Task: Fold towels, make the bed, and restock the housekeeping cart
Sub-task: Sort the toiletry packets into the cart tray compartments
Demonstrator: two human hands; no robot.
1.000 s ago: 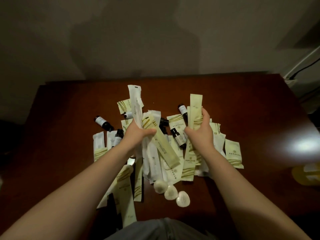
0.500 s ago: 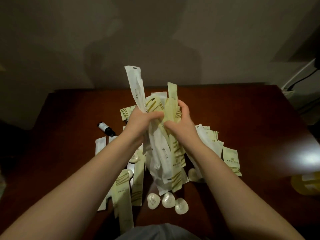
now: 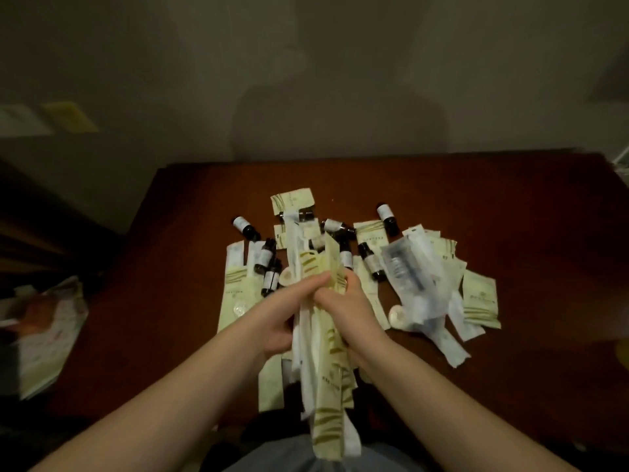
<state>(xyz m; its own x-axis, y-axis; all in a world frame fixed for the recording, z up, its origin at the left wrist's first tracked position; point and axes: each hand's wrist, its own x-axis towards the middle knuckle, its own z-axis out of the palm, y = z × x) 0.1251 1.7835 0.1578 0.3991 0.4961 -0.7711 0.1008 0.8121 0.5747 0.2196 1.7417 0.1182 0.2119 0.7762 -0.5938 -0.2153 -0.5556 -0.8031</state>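
Two handfuls, held apart second ago, now being merged into one sachet bundle [image 3: 323,369], being held above surface [image 3: 510,216], close to body. Grip of left hand [image 3: 282,321] and right hand [image 3: 354,311] being clamped round it. Bottles [image 3: 372,264] being left lying; likely cart batch being readied.

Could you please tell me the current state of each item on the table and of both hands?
Bundle of long packets: lifted, roughly upright.
Left hand: grips the bundle.
Right hand: grips the bundle.
Small dark bottles: lying on their sides.
Clear-wrapped packets: heaped loose on table.
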